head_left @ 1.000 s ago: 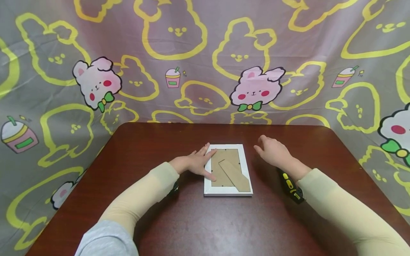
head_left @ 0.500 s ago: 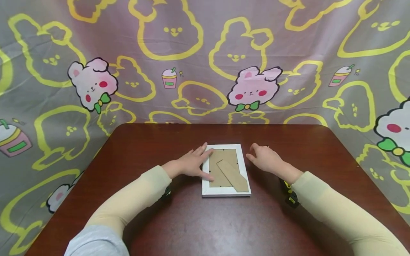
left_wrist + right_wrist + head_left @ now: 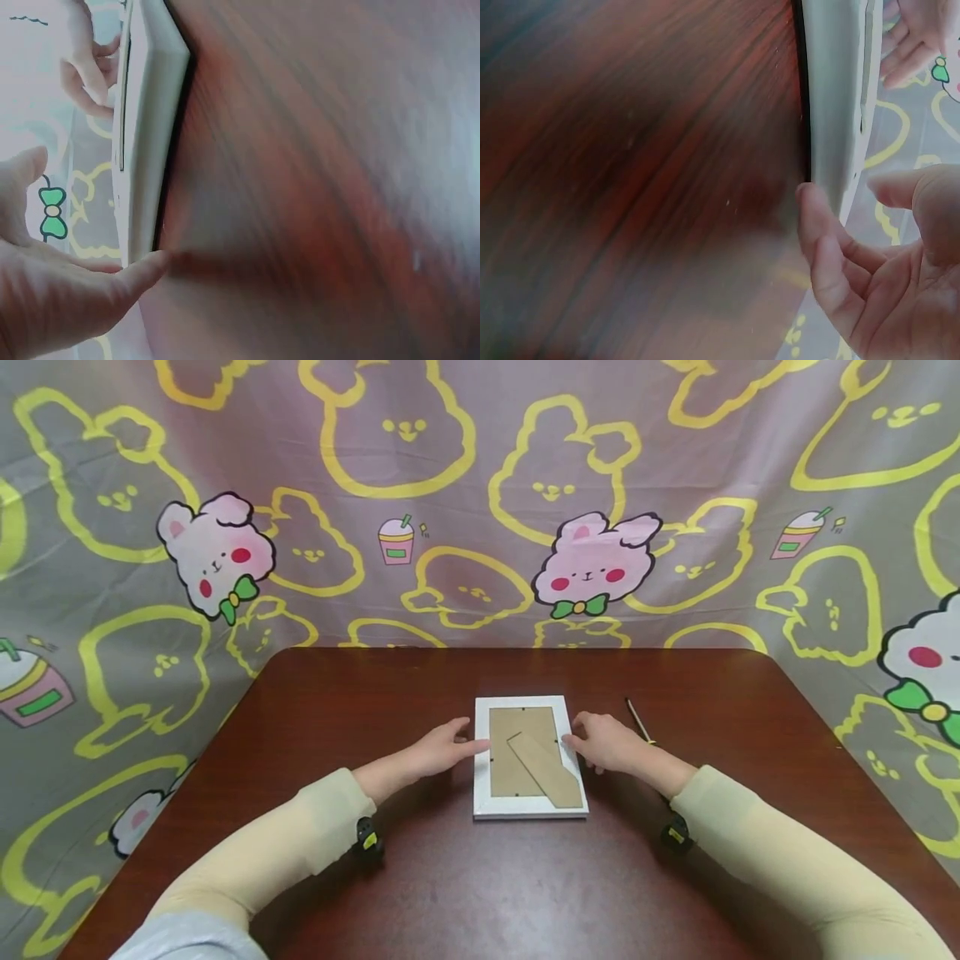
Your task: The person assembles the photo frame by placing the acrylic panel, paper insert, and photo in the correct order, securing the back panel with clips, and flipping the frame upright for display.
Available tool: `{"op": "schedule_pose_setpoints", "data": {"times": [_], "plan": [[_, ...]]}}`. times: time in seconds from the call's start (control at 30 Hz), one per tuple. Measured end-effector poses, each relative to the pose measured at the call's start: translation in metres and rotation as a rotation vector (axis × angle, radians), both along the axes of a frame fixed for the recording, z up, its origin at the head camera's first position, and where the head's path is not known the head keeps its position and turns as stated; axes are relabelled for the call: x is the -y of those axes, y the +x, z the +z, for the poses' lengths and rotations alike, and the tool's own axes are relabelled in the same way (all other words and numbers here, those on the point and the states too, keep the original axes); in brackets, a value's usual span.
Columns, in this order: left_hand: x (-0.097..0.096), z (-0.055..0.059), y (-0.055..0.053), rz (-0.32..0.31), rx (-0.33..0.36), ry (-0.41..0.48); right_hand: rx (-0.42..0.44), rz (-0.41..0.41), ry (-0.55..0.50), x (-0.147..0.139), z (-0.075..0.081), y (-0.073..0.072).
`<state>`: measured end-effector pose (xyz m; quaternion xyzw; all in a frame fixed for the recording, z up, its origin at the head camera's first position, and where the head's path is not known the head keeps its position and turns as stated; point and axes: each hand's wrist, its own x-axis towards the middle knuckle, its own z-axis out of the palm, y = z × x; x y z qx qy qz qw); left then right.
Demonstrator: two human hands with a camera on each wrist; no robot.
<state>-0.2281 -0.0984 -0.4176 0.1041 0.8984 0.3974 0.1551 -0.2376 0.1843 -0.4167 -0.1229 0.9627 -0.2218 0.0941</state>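
A white picture frame (image 3: 525, 807) lies face down on the table, its brown backing and slanted stand leg uppermost. At its left side is my left hand (image 3: 435, 750); in the left wrist view a fingertip touches the frame's side edge (image 3: 154, 165), while the thumb stays apart above the back. My right hand (image 3: 611, 743) is at the opposite side. Its fingertips (image 3: 810, 196) touch the lower side edge in the right wrist view, and the thumb tip hovers close over the back. Neither hand is closed round the frame.
Behind my right hand lies a thin metal rod (image 3: 636, 717) with a dark tip and a yellow part, like a screwdriver, partly hidden. The dark red-brown table (image 3: 360, 693) has a patterned curtain (image 3: 450, 527) around its back and sides.
My left hand has drawn back from on top of the frame to its left side. My right hand has moved left to the frame's right edge, uncovering the thin rod.
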Motion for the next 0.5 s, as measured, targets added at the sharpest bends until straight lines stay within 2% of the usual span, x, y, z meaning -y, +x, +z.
{"op": "schedule_pose_setpoints", "data": {"times": [0.23,0.5], "plan": [[-0.007,-0.01,-0.001,0.067,0.038,0.074,0.016,-0.002,-0.049,0.004,-0.006,-0.003],[-0.011,-0.013,-0.003,0.087,0.059,0.139,0.036,-0.023,-0.084,0.005,-0.006,-0.003]]}}
